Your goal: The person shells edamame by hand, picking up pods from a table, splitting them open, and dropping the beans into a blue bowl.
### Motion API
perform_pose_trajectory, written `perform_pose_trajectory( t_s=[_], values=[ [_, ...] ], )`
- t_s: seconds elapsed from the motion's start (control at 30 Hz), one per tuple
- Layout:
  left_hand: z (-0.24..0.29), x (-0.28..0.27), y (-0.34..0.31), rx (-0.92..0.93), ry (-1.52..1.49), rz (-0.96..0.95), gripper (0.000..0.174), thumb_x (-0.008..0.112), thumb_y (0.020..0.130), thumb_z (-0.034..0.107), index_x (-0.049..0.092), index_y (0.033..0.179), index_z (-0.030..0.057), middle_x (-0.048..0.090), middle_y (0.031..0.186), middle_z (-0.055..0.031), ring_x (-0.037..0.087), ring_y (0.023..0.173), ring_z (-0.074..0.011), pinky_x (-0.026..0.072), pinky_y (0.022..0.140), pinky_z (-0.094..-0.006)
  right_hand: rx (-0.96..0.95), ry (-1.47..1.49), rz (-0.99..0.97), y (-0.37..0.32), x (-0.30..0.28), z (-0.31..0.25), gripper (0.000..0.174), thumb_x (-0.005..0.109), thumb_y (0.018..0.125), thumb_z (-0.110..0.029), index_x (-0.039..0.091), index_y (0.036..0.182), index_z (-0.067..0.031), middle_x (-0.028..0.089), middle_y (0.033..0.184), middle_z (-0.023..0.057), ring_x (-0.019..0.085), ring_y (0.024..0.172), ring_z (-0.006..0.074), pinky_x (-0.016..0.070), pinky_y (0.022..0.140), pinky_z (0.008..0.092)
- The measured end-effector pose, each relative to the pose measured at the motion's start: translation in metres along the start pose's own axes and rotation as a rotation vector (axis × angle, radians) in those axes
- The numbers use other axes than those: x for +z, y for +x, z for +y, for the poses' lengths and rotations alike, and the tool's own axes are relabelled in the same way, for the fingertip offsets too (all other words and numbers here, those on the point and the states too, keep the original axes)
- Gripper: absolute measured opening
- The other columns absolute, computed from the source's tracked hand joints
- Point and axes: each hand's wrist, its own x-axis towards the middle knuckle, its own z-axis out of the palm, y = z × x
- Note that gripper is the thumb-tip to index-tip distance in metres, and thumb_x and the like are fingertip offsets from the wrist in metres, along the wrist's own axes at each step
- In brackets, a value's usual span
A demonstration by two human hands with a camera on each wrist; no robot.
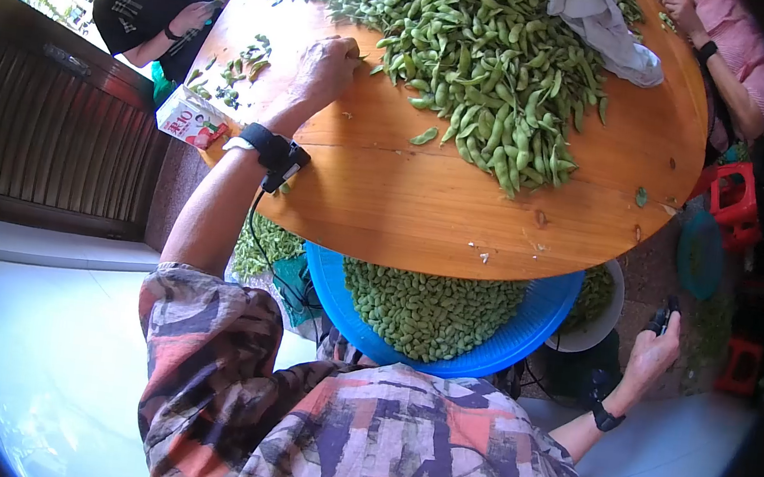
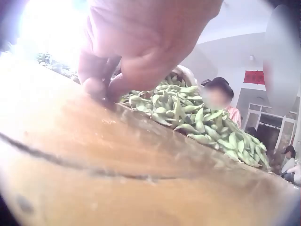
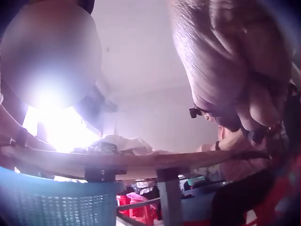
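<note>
On the wooden table point(image 1: 385, 211) my left hand point(image 1: 315, 78) rests with its fingers bent down, beside the left edge of a big heap of green soybean pods point(image 1: 476, 53). A small pod point(image 1: 361, 57) shows at its fingertips; the fingers hide most of it. In the left wrist view, thumb and fingers of the left hand point(image 2: 136, 47) come together on the tabletop. My right hand point(image 1: 651, 355) hangs out beyond the table's right side, fingers loosely bent, with black on its fingertips point(image 1: 673, 308). Nothing held shows in the right wrist view of the right hand point(image 3: 230, 61).
A blue basket point(image 1: 324, 298) full of shelled beans point(image 1: 430, 309) stands under the near table edge, beside a white bucket point(image 1: 612, 309). Loose pods point(image 1: 231, 83) and a carton point(image 1: 191, 121) lie left. One person point(image 1: 150, 5) and another point(image 1: 739, 71) sit opposite. Red stools point(image 1: 735, 206) stand right.
</note>
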Motion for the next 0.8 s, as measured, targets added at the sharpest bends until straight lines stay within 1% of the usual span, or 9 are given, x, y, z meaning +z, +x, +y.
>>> perform_pose_trajectory(
  t_s=[0.1, 0.13, 0.2, 0.27, 0.33, 0.37, 0.4, 0.43, 0.8],
  values=[
    [0.002, -0.003, -0.004, 0.065, 0.034, 0.006, 0.013, 0.063, 0.084, 0.013, 0.067, 0.09, 0.002, 0.067, 0.081, -0.0146, 0.066, 0.074, -0.0285, 0.0512, 0.07, -0.0416, -0.167, 0.293, -0.004, -0.005, 0.006, -0.032, 0.045, 0.043, 0.078, 0.003, 0.06, 0.119, -0.0006, 0.066, 0.092, 0.0183, 0.064, 0.081, 0.0232, 0.0498, 0.075, 0.0357],
    [0.016, -0.009, -0.011, -0.017, -0.133, -0.089, 0.012, 0.062, 0.086, 0.013, 0.067, 0.092, 0.0031, 0.066, 0.081, -0.0103, 0.063, 0.067, -0.0217, 0.0503, 0.063, -0.0356, -0.095, 0.432, -0.089, -0.009, 0.004, -0.056, 0.037, 0.043, 0.082, -0.001, 0.062, 0.114, 0.0008, 0.064, 0.086, 0.0101, 0.061, 0.075, 0.0173, 0.0495, 0.068, 0.0318],
    [0.055, -0.026, -0.041, -0.058, -0.489, -0.253, 0.014, 0.058, 0.091, 0.012, 0.065, 0.102, 0.0058, 0.065, 0.081, -0.0038, 0.06, 0.057, -0.0091, 0.0474, 0.05, -0.0245, 0.014, 0.73, -0.244, -0.023, 0.013, -0.095, 0.031, 0.048, 0.094, -0.028, 0.064, 0.101, -0.0022, 0.063, 0.079, 0.0014, 0.056, 0.063, 0.0072, 0.046, 0.056, 0.022],
    [0.089, -0.037, -0.083, -0.018, -0.831, -0.461, 0.017, 0.053, 0.094, 0.01, 0.062, 0.107, 0.0017, 0.065, 0.08, -0.0051, 0.06, 0.057, -0.0087, 0.0465, 0.048, -0.0201, -0.073, 1.025, -0.518, -0.032, 0.003, -0.149, 0.052, 0.052, 0.089, -0.053, 0.064, 0.095, -0.0028, 0.061, 0.075, -0.0009, 0.056, 0.06, 0.005, 0.0444, 0.051, 0.0204],
    [0.127, -0.036, -0.128, -0.143, -1.124, -0.553, 0.012, 0.061, 0.093, 0.009, 0.064, 0.103, 0.0019, 0.065, 0.074, -0.001, 0.06, 0.057, -0.005, 0.0459, 0.047, -0.0198, -0.144, 1.175, -0.796, -0.042, 0.013, -0.173, 0.045, 0.05, 0.088, -0.043, 0.064, 0.096, -0.0009, 0.054, 0.071, -0.0021, 0.054, 0.058, 0.0059, 0.0415, 0.049, 0.022],
    [0.139, -0.034, -0.147, -0.202, -1.182, -0.603, 0.014, 0.064, 0.093, 0.013, 0.064, 0.102, 0.0019, 0.063, 0.073, -0.0003, 0.059, 0.059, -0.005, 0.0443, 0.048, -0.0192, -0.225, 1.207, -0.862, -0.048, 0.019, -0.183, 0.036, 0.049, 0.089, -0.03, 0.064, 0.1, 0.0006, 0.052, 0.072, -0.0021, 0.054, 0.059, 0.0061, 0.0412, 0.051, 0.0221],
    [0.149, -0.03, -0.162, -0.253, -1.316, -0.628, 0.014, 0.064, 0.094, 0.014, 0.063, 0.1, 0.002, 0.061, 0.072, 0.001, 0.056, 0.058, -0.0049, 0.0418, 0.048, -0.019, -0.09, 1.249, -1.004, -0.051, 0.012, -0.197, 0.029, 0.05, 0.089, -0.013, 0.066, 0.109, 0.0001, 0.053, 0.075, -0.0023, 0.053, 0.061, 0.0057, 0.0414, 0.054, 0.0208],
    [0.158, -0.03, -0.172, -0.304, -1.346, -0.63, 0.013, 0.061, 0.095, 0.011, 0.062, 0.099, -0.0011, 0.061, 0.073, -0.0024, 0.056, 0.057, -0.0072, 0.0407, 0.047, -0.0204, -0.091, 1.246, -1.076, -0.053, 0.013, -0.202, 0.035, 0.05, 0.086, -0.001, 0.065, 0.117, -0.0019, 0.053, 0.077, -0.0027, 0.051, 0.062, 0.0044, 0.041, 0.055, 0.0202],
    [0.168, 0.005, -0.214, -0.366, -1.512, -0.375, 0.012, 0.063, 0.094, 0.011, 0.062, 0.097, -0.0004, 0.059, 0.071, 0.0015, 0.051, 0.058, -0.0036, 0.0359, 0.048, -0.0182, -0.049, 1.204, -1.138, -0.067, 0.022, -0.203, 0.039, 0.053, 0.083, 0.004, 0.065, 0.12, -0.0037, 0.052, 0.08, -0.0049, 0.046, 0.067, 0.0015, 0.0372, 0.059, 0.0177]
  ],
)
